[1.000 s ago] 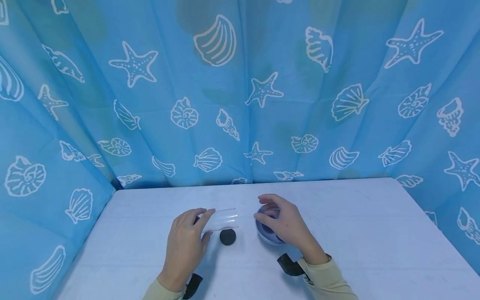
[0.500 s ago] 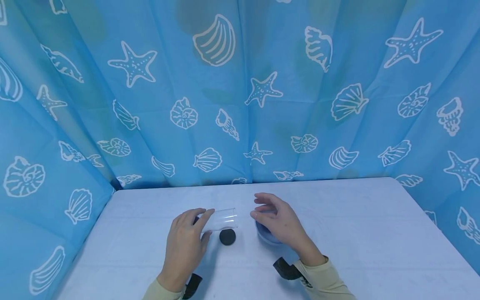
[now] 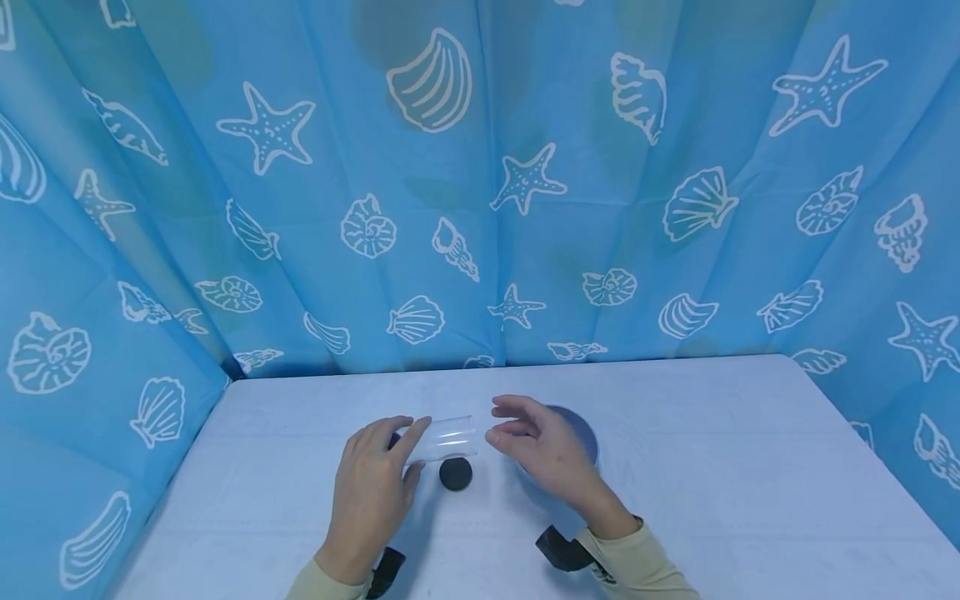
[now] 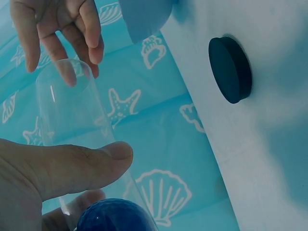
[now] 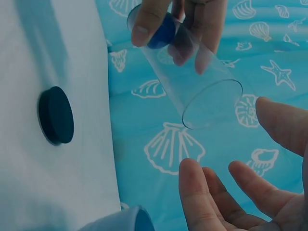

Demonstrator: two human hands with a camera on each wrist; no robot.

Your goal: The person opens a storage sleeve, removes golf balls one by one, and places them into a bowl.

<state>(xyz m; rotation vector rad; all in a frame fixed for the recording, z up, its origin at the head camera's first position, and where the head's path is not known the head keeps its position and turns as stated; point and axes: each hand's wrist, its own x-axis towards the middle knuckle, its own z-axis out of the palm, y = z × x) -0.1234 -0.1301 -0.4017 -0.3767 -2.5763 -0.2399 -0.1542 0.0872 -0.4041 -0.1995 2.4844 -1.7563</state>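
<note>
My left hand (image 3: 372, 483) holds a clear plastic cylinder (image 3: 450, 437) on its side, thumb and fingers around its left part. A dark blue ball (image 5: 162, 34) lies inside, at the end by my left fingers. The cylinder's other end, open in the right wrist view, points toward my right hand (image 3: 553, 454). That hand has nothing in it; its fingers are loosely bent, a little apart from the cylinder's mouth. A round black cap (image 3: 455, 474) lies on the table just below the cylinder. Behind my right hand stands a blue bowl (image 3: 585, 433), its inside mostly hidden.
A white cloth (image 3: 247, 492) covers the table. A blue curtain (image 3: 480, 183) with white shells and starfish hangs behind it and along both sides. Black wrist mounts (image 3: 564, 550) sit at both sleeves.
My right hand has moved left, from over the bowl toward the cylinder's open end, uncovering the bowl's right side. The left hand and the cylinder have stayed in place.
</note>
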